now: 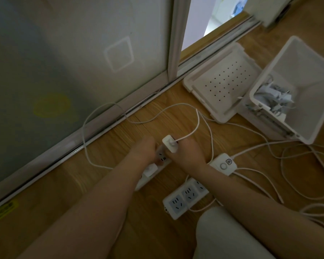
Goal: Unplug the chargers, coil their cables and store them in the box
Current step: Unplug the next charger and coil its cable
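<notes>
Your left hand (pixel 144 150), apparently curled round the power strip (pixel 162 158), braces it so your right hand (pixel 187 153), gripping the charger (pixel 170 145) at its far end, can pull; the box (pixel 310 75) stands open rightward

White charger (pixel 170 146), cable (pixel 196 120) uncoiled, box (pixel 310 75) open

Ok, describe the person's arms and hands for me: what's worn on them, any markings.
The left forearm and right forearm are bare to the frame's edge, no sleeves showing. The left hand and right hand wear no gloves; no watch, bracelet or ring is visible. The light is dim, so fine marks cannot be made out.
</notes>
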The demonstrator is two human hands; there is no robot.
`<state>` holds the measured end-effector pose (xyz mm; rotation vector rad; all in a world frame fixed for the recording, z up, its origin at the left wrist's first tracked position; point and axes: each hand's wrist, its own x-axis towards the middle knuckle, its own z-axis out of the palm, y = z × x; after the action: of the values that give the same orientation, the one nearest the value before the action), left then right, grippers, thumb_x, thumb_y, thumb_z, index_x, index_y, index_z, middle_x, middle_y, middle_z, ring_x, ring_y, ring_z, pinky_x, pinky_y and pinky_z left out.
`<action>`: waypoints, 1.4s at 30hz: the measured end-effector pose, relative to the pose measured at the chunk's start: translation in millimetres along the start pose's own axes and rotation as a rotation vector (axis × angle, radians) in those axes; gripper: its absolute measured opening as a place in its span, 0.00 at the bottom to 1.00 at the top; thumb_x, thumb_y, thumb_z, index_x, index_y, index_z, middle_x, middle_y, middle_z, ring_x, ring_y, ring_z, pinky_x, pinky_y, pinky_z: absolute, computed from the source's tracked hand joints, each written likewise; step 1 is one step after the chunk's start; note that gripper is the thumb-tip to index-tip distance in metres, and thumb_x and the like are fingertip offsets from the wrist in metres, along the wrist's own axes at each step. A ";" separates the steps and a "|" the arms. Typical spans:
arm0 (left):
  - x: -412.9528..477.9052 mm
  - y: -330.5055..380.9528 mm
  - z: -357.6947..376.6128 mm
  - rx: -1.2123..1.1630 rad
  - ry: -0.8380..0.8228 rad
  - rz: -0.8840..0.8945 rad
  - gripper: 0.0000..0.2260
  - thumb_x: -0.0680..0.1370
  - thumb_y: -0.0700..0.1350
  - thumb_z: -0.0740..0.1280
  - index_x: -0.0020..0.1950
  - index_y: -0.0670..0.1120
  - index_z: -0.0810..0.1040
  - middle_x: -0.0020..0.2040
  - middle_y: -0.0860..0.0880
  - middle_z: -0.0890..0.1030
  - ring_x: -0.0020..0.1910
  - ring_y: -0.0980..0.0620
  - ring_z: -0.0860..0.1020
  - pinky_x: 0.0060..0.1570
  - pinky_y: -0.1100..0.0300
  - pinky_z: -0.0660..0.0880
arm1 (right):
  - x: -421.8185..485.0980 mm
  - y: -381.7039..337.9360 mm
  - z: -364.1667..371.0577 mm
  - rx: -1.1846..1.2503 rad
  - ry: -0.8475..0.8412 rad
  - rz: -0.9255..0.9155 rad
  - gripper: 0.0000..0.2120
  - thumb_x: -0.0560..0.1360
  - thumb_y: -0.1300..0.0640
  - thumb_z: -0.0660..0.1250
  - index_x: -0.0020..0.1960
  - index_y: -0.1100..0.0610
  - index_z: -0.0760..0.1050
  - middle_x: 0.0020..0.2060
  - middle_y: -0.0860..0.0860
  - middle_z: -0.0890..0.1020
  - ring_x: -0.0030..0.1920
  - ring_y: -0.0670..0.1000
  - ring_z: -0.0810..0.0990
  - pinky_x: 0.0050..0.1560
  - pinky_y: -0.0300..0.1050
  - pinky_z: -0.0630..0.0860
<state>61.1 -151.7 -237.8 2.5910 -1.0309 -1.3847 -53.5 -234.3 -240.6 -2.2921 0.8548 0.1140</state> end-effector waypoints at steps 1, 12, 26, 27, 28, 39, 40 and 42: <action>0.8 -0.9 0.8 -0.001 0.012 -0.003 0.11 0.65 0.46 0.78 0.38 0.44 0.78 0.38 0.47 0.80 0.38 0.51 0.79 0.37 0.58 0.75 | 1.9 -2.3 0.4 -0.085 0.013 -0.006 0.12 0.74 0.49 0.66 0.41 0.58 0.77 0.37 0.53 0.82 0.39 0.52 0.81 0.37 0.44 0.76; 12.1 -3.6 10.4 0.169 0.058 -0.021 0.25 0.66 0.53 0.76 0.58 0.45 0.74 0.47 0.47 0.78 0.48 0.49 0.77 0.46 0.57 0.74 | 16.3 -54.3 -27.1 -0.123 0.062 -0.159 0.13 0.75 0.50 0.64 0.45 0.61 0.78 0.39 0.54 0.81 0.41 0.52 0.80 0.39 0.43 0.73; -38.8 35.3 -41.0 -0.239 0.275 0.288 0.25 0.75 0.44 0.68 0.70 0.46 0.65 0.65 0.47 0.71 0.60 0.52 0.72 0.51 0.64 0.69 | 5.3 -36.0 -107.8 0.227 0.105 0.148 0.15 0.72 0.51 0.70 0.47 0.63 0.77 0.42 0.54 0.81 0.40 0.49 0.80 0.41 0.43 0.79; -45.6 42.7 -49.6 -0.331 0.335 0.358 0.29 0.73 0.45 0.70 0.71 0.48 0.62 0.66 0.49 0.69 0.59 0.54 0.70 0.51 0.65 0.68 | 6.5 -38.4 -112.5 0.291 0.098 0.185 0.15 0.73 0.51 0.69 0.47 0.64 0.77 0.43 0.56 0.82 0.42 0.52 0.81 0.45 0.47 0.80; -51.6 51.6 -56.7 -0.373 0.363 0.417 0.32 0.72 0.46 0.72 0.72 0.49 0.61 0.66 0.49 0.67 0.59 0.55 0.69 0.52 0.64 0.68 | 7.4 -41.9 -115.5 0.353 0.093 0.216 0.16 0.74 0.51 0.67 0.47 0.66 0.77 0.44 0.59 0.82 0.44 0.54 0.82 0.49 0.52 0.80; -88.0 52.7 -82.6 -0.461 0.441 0.491 0.17 0.72 0.42 0.70 0.58 0.48 0.69 0.45 0.52 0.75 0.42 0.54 0.75 0.36 0.64 0.69 | -38.3 -90.0 -163.6 -0.191 0.216 -0.117 0.13 0.79 0.52 0.57 0.49 0.58 0.77 0.41 0.52 0.81 0.39 0.51 0.79 0.41 0.41 0.75; -93.4 52.4 -84.9 -0.523 0.437 0.469 0.17 0.73 0.42 0.69 0.59 0.48 0.67 0.45 0.52 0.74 0.40 0.55 0.75 0.34 0.65 0.69 | -41.8 -90.5 -168.3 -0.195 0.288 -0.157 0.10 0.79 0.52 0.59 0.54 0.56 0.75 0.47 0.51 0.80 0.45 0.50 0.78 0.47 0.42 0.76; -100.8 52.1 -88.9 -0.652 0.470 0.410 0.19 0.76 0.43 0.67 0.63 0.47 0.64 0.44 0.53 0.72 0.39 0.57 0.74 0.32 0.65 0.71 | -44.9 -92.9 -173.5 -0.191 0.305 -0.215 0.17 0.77 0.52 0.63 0.65 0.54 0.67 0.59 0.52 0.73 0.58 0.49 0.72 0.59 0.42 0.70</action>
<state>60.9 -159.6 -93.8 1.9391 -0.7942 -0.7772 -57.4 -266.9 -41.4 -2.6090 0.7652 -0.2659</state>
